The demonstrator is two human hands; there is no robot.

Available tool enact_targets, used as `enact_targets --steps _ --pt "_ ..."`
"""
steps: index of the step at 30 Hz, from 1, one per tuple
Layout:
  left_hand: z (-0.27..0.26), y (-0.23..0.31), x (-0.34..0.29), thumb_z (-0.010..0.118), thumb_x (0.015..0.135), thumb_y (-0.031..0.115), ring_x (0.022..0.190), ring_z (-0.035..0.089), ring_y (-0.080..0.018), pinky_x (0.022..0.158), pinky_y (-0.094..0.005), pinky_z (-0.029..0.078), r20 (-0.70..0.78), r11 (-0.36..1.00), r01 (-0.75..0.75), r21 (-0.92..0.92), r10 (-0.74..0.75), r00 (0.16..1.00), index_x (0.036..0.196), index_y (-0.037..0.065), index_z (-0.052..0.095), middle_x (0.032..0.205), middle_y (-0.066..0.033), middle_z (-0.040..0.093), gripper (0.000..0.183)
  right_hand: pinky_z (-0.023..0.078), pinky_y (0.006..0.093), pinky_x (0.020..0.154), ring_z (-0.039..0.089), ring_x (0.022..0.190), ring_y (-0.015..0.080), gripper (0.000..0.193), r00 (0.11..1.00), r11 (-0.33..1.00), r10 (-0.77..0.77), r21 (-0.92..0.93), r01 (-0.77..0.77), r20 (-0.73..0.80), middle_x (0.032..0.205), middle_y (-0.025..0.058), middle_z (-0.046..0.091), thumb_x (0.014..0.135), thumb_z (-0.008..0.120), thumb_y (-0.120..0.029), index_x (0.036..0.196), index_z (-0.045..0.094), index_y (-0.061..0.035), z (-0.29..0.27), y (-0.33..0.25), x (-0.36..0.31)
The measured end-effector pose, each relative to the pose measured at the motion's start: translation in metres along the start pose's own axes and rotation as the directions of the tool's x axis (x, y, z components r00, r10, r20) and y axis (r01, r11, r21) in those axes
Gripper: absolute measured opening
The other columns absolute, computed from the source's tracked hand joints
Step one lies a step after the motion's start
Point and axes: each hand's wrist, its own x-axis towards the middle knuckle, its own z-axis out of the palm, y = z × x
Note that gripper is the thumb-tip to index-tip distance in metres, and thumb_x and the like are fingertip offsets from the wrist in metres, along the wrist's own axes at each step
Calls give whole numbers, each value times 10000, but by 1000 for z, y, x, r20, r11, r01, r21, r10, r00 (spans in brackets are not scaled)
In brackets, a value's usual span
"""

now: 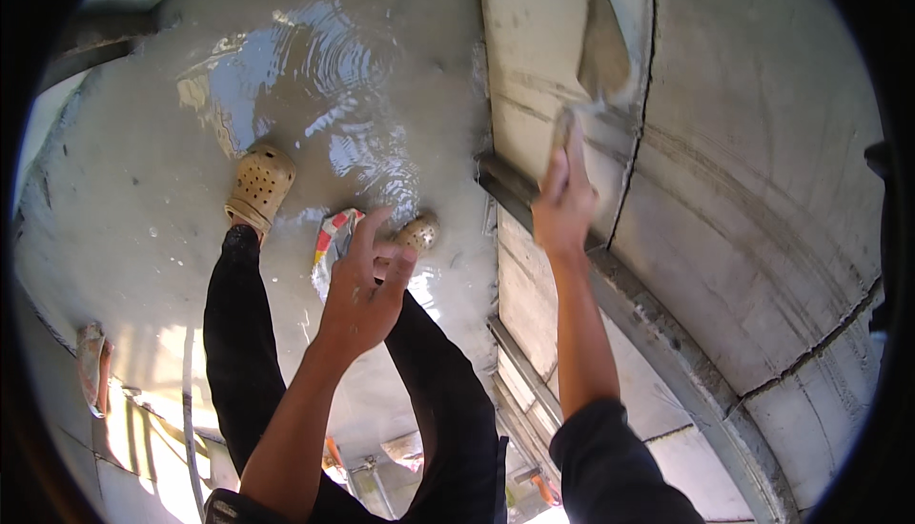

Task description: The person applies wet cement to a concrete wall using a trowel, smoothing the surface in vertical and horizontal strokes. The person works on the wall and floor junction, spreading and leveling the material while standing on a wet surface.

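First onlooker: Head view: where is the trowel?

Second onlooker: Far right, over smeared pale panels, its pointed end directed to the far side; contact with them I cannot tell. The right hand has its grip clamped on it.

First onlooker: And the left hand?

Second onlooker: Nearer, about the middle, grip apart, fingers loosely bent. Just beyond lie a multicoloured wrapper, on its left, and a tan clog, on its right.

First onlooker: The ground?

Second onlooker: A wet grey floor, with rippled water farther off; another clog stands left. A metal rail runs along the panels, near right.
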Motion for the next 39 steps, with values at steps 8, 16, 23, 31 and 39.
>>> enact_targets --steps 8,16,23,31,39 --pt "-8 6 0 574 1035 473 916 733 -242 495 -276 557 19 999 -2 -54 3 1000 1527 35 352 1109 -202 684 695 519 441 559 641 574 373 479 986 986 -159 -65 156 -49 810 271 663 1084 477 -181 1561 440 -152 -2 22 -51" --pt "-14 8 -2 567 1036 472 935 732 -243 502 -273 568 -2 998 1 -62 -1 1000 1532 27 345 1100 -188 684 703 553 451 632 624 660 478 495 992 992 96 -87 -89 81 895 287 677 1087 468 -253 1571 415 -167 22 0 -29" --pt "-14 5 -2 600 1031 427 905 721 -218 500 -267 566 4 991 -34 -133 35 999 1541 28 333 1072 -164 678 701 563 451 656 680 695 444 515 989 986 -130 -96 136 67 1160 244 704 1089 446 -206 1590 369 -115 53 29 8" --pt "-15 7 -2 592 1034 450 865 700 -196 470 -276 549 -18 993 -57 -102 55 998 1507 -32 333 1038 -166 681 724 552 526 678 688 795 479 515 994 998 48 -38 -44 99 1117 300 678 1085 451 -206 1593 366 -181 28 13 -46" --pt "-7 -4 2 593 1032 457 850 701 -197 481 -284 561 25 993 -83 -89 85 996 1512 -17 336 1034 -163 683 723 534 567 674 666 776 512 505 983 981 62 -190 -28 173 893 301 694 1070 491 -209 1567 408 -180 104 47 19"
